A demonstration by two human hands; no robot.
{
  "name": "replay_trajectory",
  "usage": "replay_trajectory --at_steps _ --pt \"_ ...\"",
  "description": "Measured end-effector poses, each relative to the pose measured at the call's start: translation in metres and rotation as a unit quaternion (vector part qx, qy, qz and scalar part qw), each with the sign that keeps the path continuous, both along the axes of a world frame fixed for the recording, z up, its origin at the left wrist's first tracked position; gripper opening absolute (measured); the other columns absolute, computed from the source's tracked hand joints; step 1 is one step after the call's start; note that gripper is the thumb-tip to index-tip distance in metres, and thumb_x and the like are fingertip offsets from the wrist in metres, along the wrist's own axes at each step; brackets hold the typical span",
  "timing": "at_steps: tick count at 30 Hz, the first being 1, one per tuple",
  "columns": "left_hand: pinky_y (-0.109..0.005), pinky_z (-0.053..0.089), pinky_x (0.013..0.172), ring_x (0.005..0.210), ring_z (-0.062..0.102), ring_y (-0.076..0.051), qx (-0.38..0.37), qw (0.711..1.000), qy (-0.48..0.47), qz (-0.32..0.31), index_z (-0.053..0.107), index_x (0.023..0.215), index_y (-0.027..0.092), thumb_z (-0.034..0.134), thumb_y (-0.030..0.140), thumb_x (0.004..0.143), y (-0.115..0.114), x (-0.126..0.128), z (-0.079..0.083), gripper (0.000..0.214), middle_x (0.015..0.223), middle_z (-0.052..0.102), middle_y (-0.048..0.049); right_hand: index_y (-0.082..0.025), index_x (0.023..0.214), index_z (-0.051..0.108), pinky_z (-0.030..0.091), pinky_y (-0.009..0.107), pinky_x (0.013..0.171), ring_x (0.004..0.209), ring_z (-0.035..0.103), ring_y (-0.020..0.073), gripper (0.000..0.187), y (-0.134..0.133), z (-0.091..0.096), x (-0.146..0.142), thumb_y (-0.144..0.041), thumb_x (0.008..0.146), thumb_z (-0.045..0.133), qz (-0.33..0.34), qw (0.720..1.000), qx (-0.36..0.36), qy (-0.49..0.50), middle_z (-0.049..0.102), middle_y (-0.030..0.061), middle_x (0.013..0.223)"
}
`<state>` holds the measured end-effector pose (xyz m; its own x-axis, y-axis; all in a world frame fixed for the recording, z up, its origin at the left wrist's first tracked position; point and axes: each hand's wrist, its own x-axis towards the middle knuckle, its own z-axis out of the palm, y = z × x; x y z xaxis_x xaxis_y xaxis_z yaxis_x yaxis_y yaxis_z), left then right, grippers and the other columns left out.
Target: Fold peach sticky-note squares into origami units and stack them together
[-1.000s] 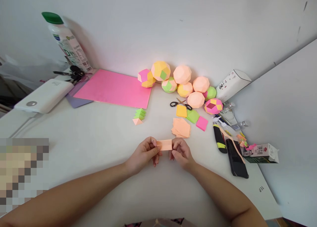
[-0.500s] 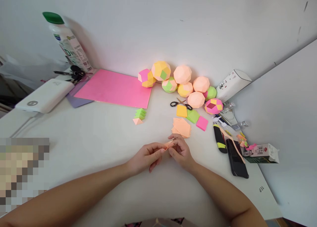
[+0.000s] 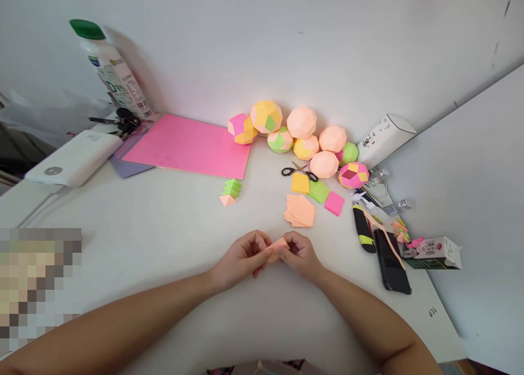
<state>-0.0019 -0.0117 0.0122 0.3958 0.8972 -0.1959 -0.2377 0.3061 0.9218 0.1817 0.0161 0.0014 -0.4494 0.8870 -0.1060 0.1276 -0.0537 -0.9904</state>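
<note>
Paper piece (image 3: 279, 246), peach, is now slanting up to the right between left hand (image 3: 239, 259) and right hand (image 3: 303, 259); a second ago it was stretching out flat between them, then mostly hiding in the grip. So the strip is getting bent; folding looks to be running mid-step, judging by shape. Fingers (image 3: 258, 259) on both sides are pinching it, thumbs pressing the near face, neither side letting go. Thumbs are covering part of it, so crease state isn't showing.

Closest neighbour: peach squares (image 3: 300, 211) are lying on the tabletop (image 3: 172, 216) just beyond the hands; probably first to get nudged. Yellow squares (image 3: 300, 183), green squares (image 3: 319, 191) and pink squares (image 3: 334, 203) are sitting farther, scissors (image 3: 287, 172) lying behind the yellow. Green folded pieces (image 3: 232, 187) are standing far-left of the hands, peach folded piece (image 3: 227, 200) just nearer. Paper balls (image 3: 302, 123) are crowding the wall (image 3: 204, 47). Cutter (image 3: 363, 227) and phone (image 3: 392, 263) are taking up the right side. Pink sheet (image 3: 188, 146) is covering far left.
</note>
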Motion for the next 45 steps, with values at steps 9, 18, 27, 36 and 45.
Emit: replay_trajectory --at_steps 9,18,27,36,45 --pt "-0.02 0.037 0.044 0.05 0.046 -0.007 -0.004 0.999 -0.01 -0.037 0.044 0.07 0.017 0.055 0.046 0.082 0.001 -0.003 -0.004 0.033 0.075 0.056 -0.0002 -0.018 0.07 0.046 0.038 0.023 0.049 0.051 0.043 0.0084 0.031 -0.001 -0.003 -0.001 -0.039 0.072 0.07 -0.019 1.0 -0.02 -0.011 0.048 -0.0045 0.06" --pt "-0.017 0.033 0.042 0.049 0.041 -0.006 -0.036 0.998 0.021 -0.042 0.043 0.086 0.02 0.062 0.041 0.079 0.0 -0.002 0.001 0.029 0.068 0.053 0.0033 -0.018 0.068 0.047 0.036 0.022 0.047 0.05 0.043 0.0085 0.032 0.0 -0.003 -0.001 -0.039 0.07 0.071 -0.011 1.0 -0.011 -0.005 0.048 -0.0041 0.058" --pt "-0.016 0.035 0.045 0.054 0.036 -0.006 0.005 0.999 0.036 -0.008 0.05 0.1 0.023 0.057 0.032 0.083 -0.005 -0.003 -0.001 0.02 0.071 0.039 0.0049 -0.016 0.068 0.054 0.037 0.023 0.047 0.05 0.045 0.0088 0.026 0.003 0.002 0.003 -0.038 0.078 0.063 0.021 1.0 -0.022 -0.001 0.051 -0.0021 0.058" --pt "-0.027 0.046 0.064 0.078 0.05 -0.014 0.095 0.995 -0.011 -0.02 0.054 0.114 0.026 0.054 0.033 0.085 -0.003 -0.001 -0.01 0.03 0.096 0.045 -0.0038 -0.016 0.074 0.057 0.044 0.022 0.048 0.052 0.051 0.0095 0.022 0.003 -0.002 0.004 -0.036 0.081 0.061 0.023 0.997 -0.052 0.049 0.053 -0.0022 0.06" --pt "-0.024 0.044 0.059 0.071 0.049 -0.013 0.09 0.992 0.082 -0.017 0.053 0.118 0.022 0.055 0.033 0.084 -0.004 -0.001 -0.005 0.036 0.092 0.048 -0.0031 -0.017 0.077 0.059 0.042 0.023 0.054 0.058 0.049 0.0101 0.015 0.004 0.0 0.003 -0.031 0.081 0.062 0.023 0.998 -0.008 0.057 0.054 -0.0007 0.066"
